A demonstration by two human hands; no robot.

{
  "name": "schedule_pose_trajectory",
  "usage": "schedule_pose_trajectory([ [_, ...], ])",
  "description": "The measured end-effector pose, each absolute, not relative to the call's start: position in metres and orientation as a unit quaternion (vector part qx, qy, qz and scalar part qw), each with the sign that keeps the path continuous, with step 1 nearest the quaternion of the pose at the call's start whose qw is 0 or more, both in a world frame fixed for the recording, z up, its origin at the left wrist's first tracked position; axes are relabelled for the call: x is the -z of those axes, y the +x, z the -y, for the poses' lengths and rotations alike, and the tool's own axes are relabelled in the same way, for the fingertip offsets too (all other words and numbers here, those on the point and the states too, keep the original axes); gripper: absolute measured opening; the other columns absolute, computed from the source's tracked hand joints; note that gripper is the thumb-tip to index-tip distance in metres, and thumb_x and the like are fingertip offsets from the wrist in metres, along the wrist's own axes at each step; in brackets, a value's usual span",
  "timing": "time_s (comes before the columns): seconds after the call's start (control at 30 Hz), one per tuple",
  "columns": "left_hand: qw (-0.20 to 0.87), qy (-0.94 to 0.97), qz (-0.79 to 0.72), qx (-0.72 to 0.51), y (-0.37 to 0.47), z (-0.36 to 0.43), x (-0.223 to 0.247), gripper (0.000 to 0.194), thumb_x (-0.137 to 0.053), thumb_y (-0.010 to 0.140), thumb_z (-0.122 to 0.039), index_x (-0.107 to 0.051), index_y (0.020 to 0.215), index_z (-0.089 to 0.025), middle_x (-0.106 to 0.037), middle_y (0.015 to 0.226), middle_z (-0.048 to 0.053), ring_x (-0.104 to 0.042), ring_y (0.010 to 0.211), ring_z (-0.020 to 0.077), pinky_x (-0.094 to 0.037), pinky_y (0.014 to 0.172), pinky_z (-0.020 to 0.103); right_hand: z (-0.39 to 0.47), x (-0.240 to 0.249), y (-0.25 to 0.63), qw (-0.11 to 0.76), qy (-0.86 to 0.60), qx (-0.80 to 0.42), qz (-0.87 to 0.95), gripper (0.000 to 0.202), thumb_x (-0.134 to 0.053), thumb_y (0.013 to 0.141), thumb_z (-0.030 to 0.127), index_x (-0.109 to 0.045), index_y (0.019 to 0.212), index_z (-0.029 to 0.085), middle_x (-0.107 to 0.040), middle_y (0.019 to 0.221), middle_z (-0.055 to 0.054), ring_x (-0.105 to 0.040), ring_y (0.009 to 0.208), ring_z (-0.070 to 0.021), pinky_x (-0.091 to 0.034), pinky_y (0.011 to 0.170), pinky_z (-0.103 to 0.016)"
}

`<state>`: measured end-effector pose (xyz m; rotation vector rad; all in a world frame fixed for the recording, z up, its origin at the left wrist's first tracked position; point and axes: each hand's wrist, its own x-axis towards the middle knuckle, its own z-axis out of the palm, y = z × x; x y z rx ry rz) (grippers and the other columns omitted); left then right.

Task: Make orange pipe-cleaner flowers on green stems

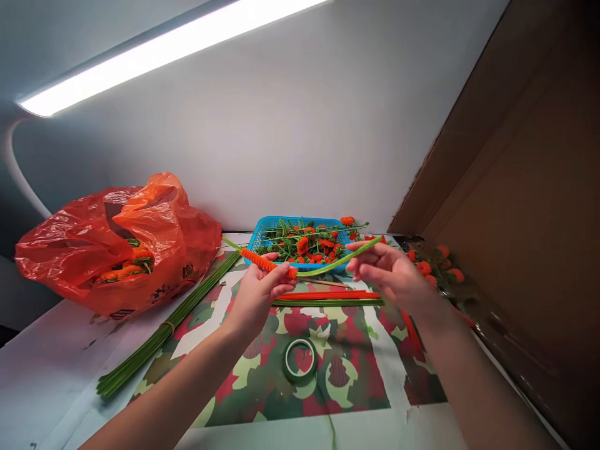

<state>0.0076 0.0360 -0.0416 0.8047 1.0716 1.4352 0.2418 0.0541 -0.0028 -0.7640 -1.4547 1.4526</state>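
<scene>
White-walled tabletop: orange coil formed, green stem largely bare

Left hand pinched on the orange chenille coil, which sits around a green chenille stem, held above the patterned mat. Right hand at the stem's far end; cannot tell whether gripping. Winding looks partly done. Orange-headed pieces fill the blue basket; loose straight stems lie unworked.

1 head-worn view, forward and down over the table
</scene>
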Motion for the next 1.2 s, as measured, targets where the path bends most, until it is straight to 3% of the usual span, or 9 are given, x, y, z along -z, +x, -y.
schedule_pose_trajectory([
  [0.13, 0.564, 0.412, -0.493, -0.519, 0.013, -0.032, 0.048, 0.043, -0.066, 0.079, -0.029, -0.044, 0.113, -0.018, -0.066, 0.072, -0.001, -0.067, 0.064, 0.0144, -0.054, 0.058, 0.025, -0.052, 0.026, 0.202, 0.5, -0.368, -0.61, 0.492, 0.028, -0.079, 0.065, 0.041, -0.072, 0.081, 0.019, -0.064, 0.07, 0.0, -0.059, 0.065, -0.0109, -0.051, 0.065, -0.026],
  [0.23, 0.556, 0.494, -0.518, -0.422, 0.015, -0.029, 0.049, 0.033, -0.06, 0.08, -0.031, -0.046, 0.107, -0.018, -0.066, 0.072, 0.0, -0.067, 0.064, 0.0166, -0.053, 0.059, 0.028, -0.048, 0.037, 0.19, 0.509, -0.412, -0.55, 0.518, 0.027, -0.071, 0.074, 0.042, -0.072, 0.085, 0.018, -0.063, 0.071, -0.001, -0.058, 0.065, -0.0119, -0.05, 0.065, -0.027],
  [0.43, 0.455, 0.665, -0.528, -0.267, 0.018, -0.017, 0.047, 0.006, -0.045, 0.077, -0.017, -0.05, 0.077, -0.02, -0.059, 0.064, -0.003, -0.057, 0.058, 0.0147, -0.041, 0.053, 0.025, -0.035, 0.037, 0.189, 0.541, -0.398, -0.109, 0.733, 0.014, -0.056, 0.087, 0.02, -0.07, 0.092, 0.02, -0.066, 0.105, -0.008, -0.058, 0.107, -0.0228, -0.046, 0.092, -0.039],
  [0.53, 0.361, 0.728, -0.538, -0.224, 0.017, -0.013, 0.044, 0.013, -0.045, 0.075, -0.017, -0.043, 0.063, -0.021, -0.048, 0.055, -0.005, -0.045, 0.051, 0.0127, -0.029, 0.047, 0.024, -0.033, 0.035, 0.189, 0.475, -0.346, 0.025, 0.809, 0.022, -0.053, 0.087, 0.012, -0.067, 0.101, 0.021, -0.069, 0.111, -0.006, -0.054, 0.117, -0.0248, -0.035, 0.103, -0.046],
  [0.63, 0.35, 0.728, -0.534, -0.25, 0.014, -0.013, 0.04, 0.011, -0.045, 0.075, -0.015, -0.053, 0.071, -0.021, -0.053, 0.058, -0.004, -0.047, 0.052, 0.0131, -0.032, 0.048, 0.024, -0.036, 0.036, 0.191, 0.435, -0.38, 0.012, 0.816, 0.017, -0.054, 0.087, 0.012, -0.067, 0.095, 0.02, -0.073, 0.094, -0.005, -0.065, 0.096, -0.0235, -0.038, 0.098, -0.047],
  [0.7, 0.39, 0.694, -0.509, -0.328, 0.013, -0.014, 0.038, 0.023, -0.043, 0.078, -0.014, -0.059, 0.093, -0.021, -0.062, 0.069, -0.002, -0.055, 0.059, 0.0138, -0.041, 0.054, 0.024, -0.038, 0.036, 0.191, 0.448, -0.412, -0.056, 0.792, 0.013, -0.055, 0.086, 0.014, -0.067, 0.089, 0.018, -0.073, 0.085, -0.004, -0.067, 0.081, -0.0203, -0.047, 0.085, -0.04],
  [0.8, 0.45, 0.632, -0.472, -0.419, 0.014, -0.016, 0.038, 0.029, -0.047, 0.085, -0.022, -0.057, 0.112, -0.023, -0.067, 0.083, 0.001, -0.059, 0.063, 0.0139, -0.048, 0.055, 0.024, -0.036, 0.036, 0.189, 0.489, -0.419, -0.167, 0.747, 0.014, -0.055, 0.086, 0.014, -0.068, 0.089, 0.018, -0.074, 0.085, -0.003, -0.068, 0.079, -0.0172, -0.051, 0.069, -0.028],
  [1.0, 0.495, 0.572, -0.473, -0.452, 0.02, -0.015, 0.038, 0.03, -0.065, 0.079, -0.043, -0.067, 0.097, -0.019, -0.063, 0.069, 0.0, -0.052, 0.052, 0.0101, -0.046, 0.044, 0.019, -0.026, 0.032, 0.182, 0.504, -0.375, -0.219, 0.746, 0.015, -0.057, 0.086, 0.012, -0.07, 0.088, 0.019, -0.073, 0.083, -0.002, -0.068, 0.077, -0.0152, -0.052, 0.069, -0.024],
  [1.2, 0.51, 0.544, -0.487, -0.456, 0.02, -0.017, 0.034, 0.023, -0.071, 0.074, -0.04, -0.07, 0.082, -0.018, -0.062, 0.061, -0.001, -0.055, 0.053, 0.0106, -0.05, 0.049, 0.021, -0.024, 0.034, 0.181, 0.507, -0.384, -0.206, 0.744, 0.015, -0.058, 0.085, 0.014, -0.072, 0.087, 0.02, -0.074, 0.082, -0.003, -0.068, 0.077, -0.0172, -0.053, 0.07, -0.027],
])
